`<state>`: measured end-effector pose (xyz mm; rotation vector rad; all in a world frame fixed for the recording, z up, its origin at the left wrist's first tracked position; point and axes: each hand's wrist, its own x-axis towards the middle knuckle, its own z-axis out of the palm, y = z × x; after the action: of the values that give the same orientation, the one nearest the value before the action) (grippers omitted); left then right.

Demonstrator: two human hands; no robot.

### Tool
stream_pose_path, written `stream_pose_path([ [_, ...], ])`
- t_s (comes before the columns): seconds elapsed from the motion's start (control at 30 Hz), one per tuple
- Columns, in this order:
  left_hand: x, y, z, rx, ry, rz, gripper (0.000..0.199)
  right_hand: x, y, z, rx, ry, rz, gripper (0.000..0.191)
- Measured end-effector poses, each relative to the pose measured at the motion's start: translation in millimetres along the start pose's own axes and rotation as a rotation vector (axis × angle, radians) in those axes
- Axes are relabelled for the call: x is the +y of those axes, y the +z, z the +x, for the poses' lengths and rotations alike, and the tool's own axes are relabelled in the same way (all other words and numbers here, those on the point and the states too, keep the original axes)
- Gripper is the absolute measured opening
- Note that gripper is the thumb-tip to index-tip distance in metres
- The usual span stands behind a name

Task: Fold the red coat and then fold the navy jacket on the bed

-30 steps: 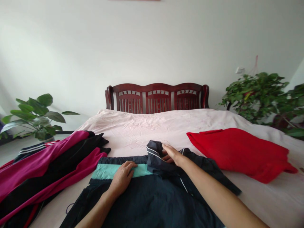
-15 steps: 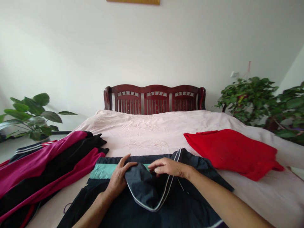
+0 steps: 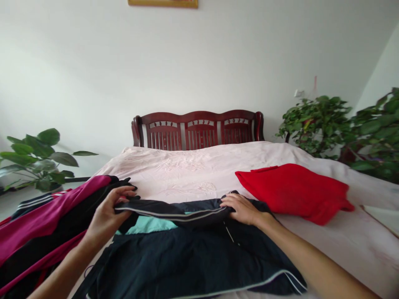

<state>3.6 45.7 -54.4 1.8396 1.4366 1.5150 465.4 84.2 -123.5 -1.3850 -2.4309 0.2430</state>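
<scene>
A dark navy jacket with a mint-green band and white piping is spread over the near part of the bed. My left hand pinches one end of a white-piped strip of it, fingers above and thumb below. At the strip's other end my right hand is closed on the cloth. Between the two hands the strip is drawn out sideways, sagging a little toward the right. A thin light cord hangs on the jacket just below my right hand.
To the left lie magenta and black clothes. A folded red garment is on the right of the pink bedsheet. Beyond stands a dark wooden headboard, with leafy plants on the right and another plant on the left.
My left hand has moved left and my right hand slightly right. The bunched, drooping flap between them is now stretched into a long strip. The view has shifted slightly.
</scene>
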Motion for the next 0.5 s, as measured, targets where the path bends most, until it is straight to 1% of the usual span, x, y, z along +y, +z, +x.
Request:
stream_pose_path([
  [0.07,6.1,-19.3,16.7,0.005,-0.063,-0.033,0.068,2.3,4.5,3.0,0.053,0.002,0.041,0.032],
  [0.1,7.0,-28.0,25.5,-0.008,-0.120,-0.071,0.071,4.9,6.2,5.1,0.083,0.013,0.067,0.028],
  [0.17,4.3,-41.8,41.9,-0.076,-0.284,-0.175,0.074,12.8,9.6,9.6,0.131,0.044,0.117,0.026],
  [0.23,-5.3,-47.9,53.8,-0.178,-0.496,-0.265,0.077,22.1,13.4,12.8,0.134,0.071,0.142,0.027],
  [0.3,-21.7,-44.7,57.5,-0.204,-0.681,-0.290,0.077,30.3,17.7,14.1,0.103,0.088,0.142,0.027],
  [0.37,-43.1,-33.8,52.0,-0.163,-0.794,-0.265,0.073,35.8,21.8,13.8,0.084,0.107,0.134,0.027],
  [0.43,-65.7,-20.1,41.0,-0.150,-0.833,-0.242,0.063,38.0,24.7,13.0,0.089,0.116,0.136,0.027],
  [0.5,-85.0,-9.1,30.7,-0.163,-0.826,-0.211,0.050,37.4,25.8,12.9,0.093,0.118,0.139,0.027],
])
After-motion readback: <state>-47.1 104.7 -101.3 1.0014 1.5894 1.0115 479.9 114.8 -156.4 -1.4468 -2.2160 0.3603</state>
